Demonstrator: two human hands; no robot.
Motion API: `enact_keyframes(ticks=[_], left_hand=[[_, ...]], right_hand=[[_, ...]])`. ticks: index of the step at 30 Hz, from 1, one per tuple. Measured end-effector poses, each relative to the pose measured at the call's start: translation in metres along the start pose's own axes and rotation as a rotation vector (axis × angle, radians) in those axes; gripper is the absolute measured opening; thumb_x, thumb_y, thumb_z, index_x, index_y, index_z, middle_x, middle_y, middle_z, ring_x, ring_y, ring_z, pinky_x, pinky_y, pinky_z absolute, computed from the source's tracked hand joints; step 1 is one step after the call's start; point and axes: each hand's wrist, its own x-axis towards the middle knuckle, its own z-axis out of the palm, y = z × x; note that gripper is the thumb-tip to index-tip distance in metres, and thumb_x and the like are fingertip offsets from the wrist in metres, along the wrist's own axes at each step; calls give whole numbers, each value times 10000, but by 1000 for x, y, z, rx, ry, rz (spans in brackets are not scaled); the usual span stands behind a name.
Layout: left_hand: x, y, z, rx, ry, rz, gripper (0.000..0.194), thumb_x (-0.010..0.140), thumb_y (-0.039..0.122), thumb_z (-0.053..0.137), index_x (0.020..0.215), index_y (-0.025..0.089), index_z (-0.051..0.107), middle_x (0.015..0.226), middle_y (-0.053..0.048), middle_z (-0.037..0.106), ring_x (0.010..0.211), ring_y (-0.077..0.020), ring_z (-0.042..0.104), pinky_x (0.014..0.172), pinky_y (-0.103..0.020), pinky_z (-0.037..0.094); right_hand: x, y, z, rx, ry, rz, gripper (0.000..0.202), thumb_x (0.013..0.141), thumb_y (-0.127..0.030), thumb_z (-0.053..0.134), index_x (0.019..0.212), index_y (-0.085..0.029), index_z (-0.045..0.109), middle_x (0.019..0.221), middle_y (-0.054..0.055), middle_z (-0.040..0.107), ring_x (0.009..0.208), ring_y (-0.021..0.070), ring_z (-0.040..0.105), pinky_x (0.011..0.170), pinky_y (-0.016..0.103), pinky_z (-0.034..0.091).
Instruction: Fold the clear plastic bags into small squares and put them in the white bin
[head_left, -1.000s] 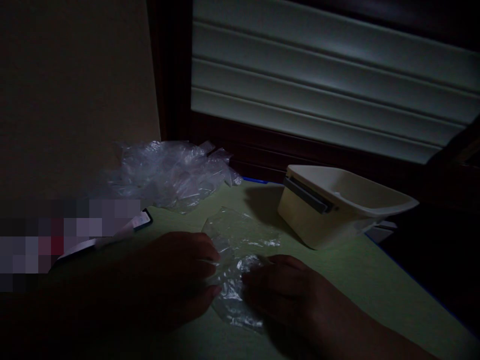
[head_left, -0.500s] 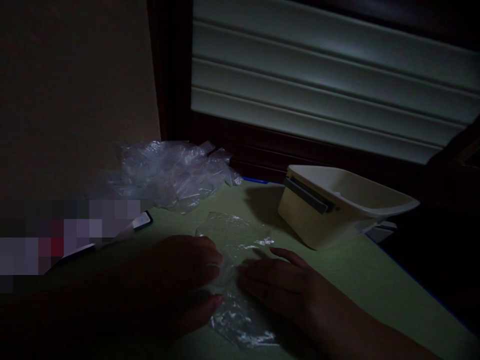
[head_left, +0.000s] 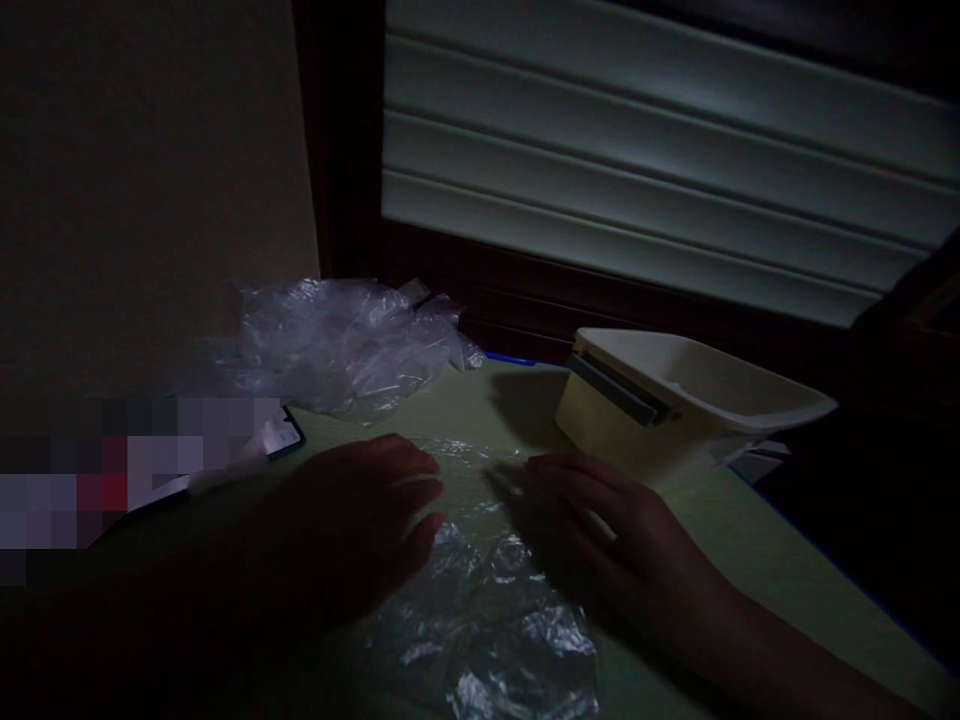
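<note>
A clear plastic bag (head_left: 517,640) lies crinkled on the green tabletop, stretching from between my hands towards the near edge of the view. On its left side is my left hand (head_left: 375,520), in deep shadow, with fingers apart and their tips at the plastic. Whether they touch it I cannot make out. My right hand (head_left: 630,525) hovers over the right side of the plastic with its fingers stretched out and loosely spread, casting a shadow below. Neither hand visibly grips anything.
A heap of crumpled clear plastic bags (head_left: 337,345) sits at the back left. A cream plastic bin (head_left: 622,420) with a grey clip stands tilted at the right. A phone (head_left: 285,432) lies at the left, partly pixelated. Behind is a slatted shutter (head_left: 637,170).
The plastic bag now spreads wider and closer to me. My right hand has moved away to the right and up, and my left fingers have parted and shifted slightly forward.
</note>
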Motion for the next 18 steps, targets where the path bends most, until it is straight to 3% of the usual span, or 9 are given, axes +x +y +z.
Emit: enact_keyframes(ticks=[4,9,13,18], left_hand=[[0,-22,13,-17,-20,-125,243,876,178,416,997,126,621,1043,-111,628,961,-229,587,811,-351,498],[-2,-22,22,-36,-22,-134,232,850,185,439,963,107,626,1017,-137,632,946,-256,588,816,-405,495],[-2,-18,22,-42,-43,-113,188,839,176,449,891,139,627,984,-122,635,914,-249,590,788,-405,493],[-1,-19,22,-76,9,-179,287,835,206,438,1055,98,588,1050,-138,616,987,-255,569,851,-415,481]], right_hand=[[6,24,9,-12,54,157,284,905,-251,439,1112,-152,607,1085,136,636,944,227,621,819,383,513],[15,41,21,-78,84,228,314,891,-285,484,1127,-110,597,1079,168,641,991,271,590,879,471,459],[20,40,23,-55,70,220,192,840,-223,531,958,-146,662,993,125,666,920,242,609,848,429,470],[16,35,21,35,111,223,141,828,-188,493,848,-157,629,885,96,663,826,210,625,746,352,491]])
